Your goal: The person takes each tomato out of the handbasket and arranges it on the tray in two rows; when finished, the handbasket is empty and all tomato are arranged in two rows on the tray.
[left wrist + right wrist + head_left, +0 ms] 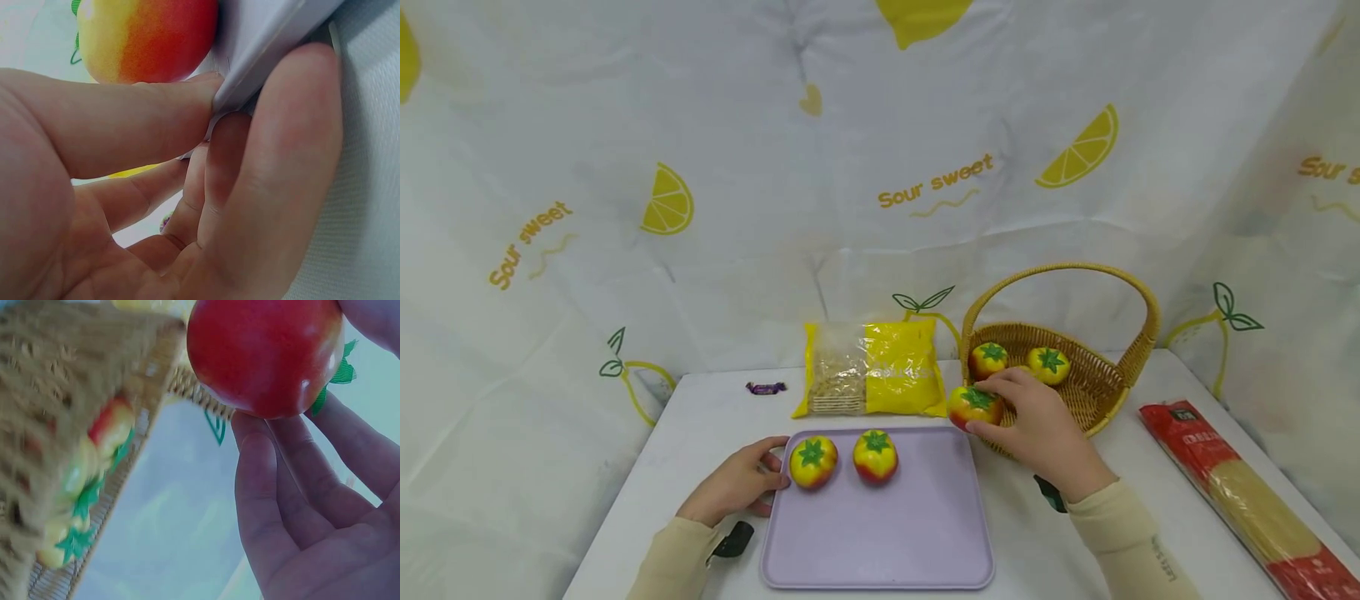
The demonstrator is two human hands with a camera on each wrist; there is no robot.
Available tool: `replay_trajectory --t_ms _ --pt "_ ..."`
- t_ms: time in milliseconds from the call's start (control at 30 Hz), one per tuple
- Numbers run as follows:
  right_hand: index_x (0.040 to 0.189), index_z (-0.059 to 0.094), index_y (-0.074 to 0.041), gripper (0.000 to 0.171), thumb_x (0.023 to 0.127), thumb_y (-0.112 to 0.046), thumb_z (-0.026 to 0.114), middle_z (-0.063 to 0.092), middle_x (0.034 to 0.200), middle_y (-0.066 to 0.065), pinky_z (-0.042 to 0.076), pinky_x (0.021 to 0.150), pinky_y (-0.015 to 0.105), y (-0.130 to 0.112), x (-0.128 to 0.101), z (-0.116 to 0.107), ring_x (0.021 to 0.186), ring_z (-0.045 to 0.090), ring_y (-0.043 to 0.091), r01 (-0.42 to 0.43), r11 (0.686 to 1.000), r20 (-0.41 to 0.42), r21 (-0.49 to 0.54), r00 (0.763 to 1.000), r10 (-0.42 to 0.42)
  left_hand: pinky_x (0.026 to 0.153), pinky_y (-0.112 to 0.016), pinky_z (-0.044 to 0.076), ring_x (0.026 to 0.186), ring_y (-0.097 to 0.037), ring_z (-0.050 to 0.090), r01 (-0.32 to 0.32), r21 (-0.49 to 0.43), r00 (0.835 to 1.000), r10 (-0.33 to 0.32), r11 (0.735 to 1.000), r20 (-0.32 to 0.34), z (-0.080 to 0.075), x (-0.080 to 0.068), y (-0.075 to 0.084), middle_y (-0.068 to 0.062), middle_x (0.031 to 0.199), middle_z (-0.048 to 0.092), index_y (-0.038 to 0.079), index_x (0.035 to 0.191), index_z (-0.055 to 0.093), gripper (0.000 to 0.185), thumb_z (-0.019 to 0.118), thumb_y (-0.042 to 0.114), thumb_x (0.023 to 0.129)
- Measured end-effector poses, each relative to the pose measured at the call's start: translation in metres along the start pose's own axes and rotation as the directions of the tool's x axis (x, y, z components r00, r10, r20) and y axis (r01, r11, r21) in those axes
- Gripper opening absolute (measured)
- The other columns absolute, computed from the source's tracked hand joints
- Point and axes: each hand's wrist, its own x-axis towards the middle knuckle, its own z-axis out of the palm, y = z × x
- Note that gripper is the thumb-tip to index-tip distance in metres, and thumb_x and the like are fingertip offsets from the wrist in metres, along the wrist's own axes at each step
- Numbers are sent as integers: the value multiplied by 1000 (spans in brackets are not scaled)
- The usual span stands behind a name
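My right hand (1037,421) holds a red-and-yellow tomato (974,408) with a green star-shaped top, between the thumb and fingers. The tomato is at the basket's front left, by the tray's far right corner; the right wrist view shows its red underside (265,356). My left hand (741,479) grips the left rim of a lilac tray (880,542), its thumb (144,122) at the edge and fingers around it. Two similar tomatoes, one at the left (812,462) and one nearer the middle (876,457), sit on the tray. More tomatoes (1048,365) lie inside the wicker basket (1093,392).
Behind the tray lies a yellow noodle packet (902,367), with a small purple-wrapped candy (766,388) to its left. A long red packet of dry noodles (1247,492) lies along the right side. The basket's tall handle (1067,268) arches up before a lemon-print cloth (775,208).
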Motion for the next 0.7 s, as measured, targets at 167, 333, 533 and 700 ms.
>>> replay_trajectory --t_ms 167,333,533,700 --pt "129 77 -12 51 86 -36 93 70 131 8 63 102 55 -6 -2 13 117 68 31 40 999 13 17 999 -40 62 -40 68 82 -23 64 -17 -9 1000 17 1000 12 1 -1 0 -13 113 60 11 156 54 65 79 6 96" --pt "127 78 -14 48 86 -35 93 69 124 1 66 96 45 -11 -7 27 109 68 21 42 999 24 31 999 -43 62 -40 68 81 -23 65 -37 -14 999 37 999 23 3 4 -2 -14 114 60 11 156 53 66 79 6 95" --pt "126 77 -11 49 85 -34 94 68 121 -2 63 94 39 -16 -10 48 104 65 15 42 999 69 4 997 -42 63 -39 68 81 -23 64 -13 -3 1000 14 1000 13 1 3 0 -13 114 61 13 155 54 64 79 6 96" --pt "126 77 -9 50 85 -31 94 67 120 -1 63 96 41 -20 -10 60 104 66 16 36 999 96 -8 995 -35 62 -39 68 79 -23 66 -6 2 1000 6 1000 -3 -1 -1 0 -13 114 61 12 156 54 65 79 6 96"
